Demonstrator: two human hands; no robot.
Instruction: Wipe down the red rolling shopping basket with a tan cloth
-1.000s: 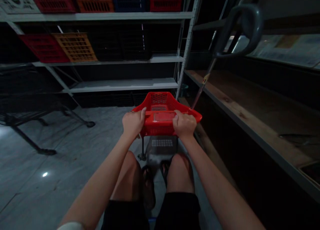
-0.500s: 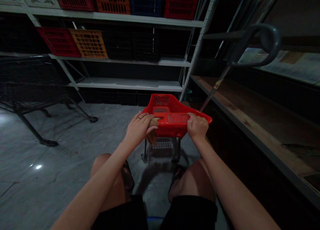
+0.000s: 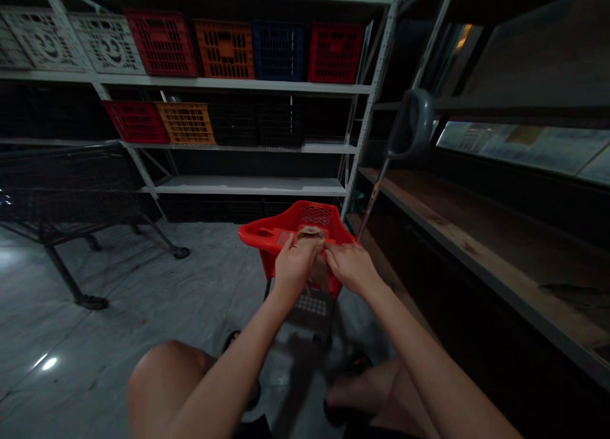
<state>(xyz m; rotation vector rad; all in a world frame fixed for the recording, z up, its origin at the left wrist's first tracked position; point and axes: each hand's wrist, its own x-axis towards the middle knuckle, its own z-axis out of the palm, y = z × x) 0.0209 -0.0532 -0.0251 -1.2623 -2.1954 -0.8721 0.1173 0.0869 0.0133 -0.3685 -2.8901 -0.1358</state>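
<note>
Both hands meet at the near rim of a small red plastic basket that sits on a little wheeled frame directly in front of the seated person. Left hand has its fingers curled around a brownish cloth or paper draped over the basket's near edge. Right hand pinches the same brownish piece from the other side, fingers closed on it, the two hands almost touching. What exactly the piece is cannot be told in the dim light.

Bare knees and forearms fill the lower part of the view, with the pale floor beneath them. Behind the basket stands a metal shelf rack. Its upper shelves hold a row of plastic crates in white, red, orange and blue, and a lower shelf holds more in red, orange and black. To the right runs a long wooden shelf, and a dark looped handle on a rod leans just beside it, near the basket. At far left stands a dark wire trolley, well apart from the hands.
</note>
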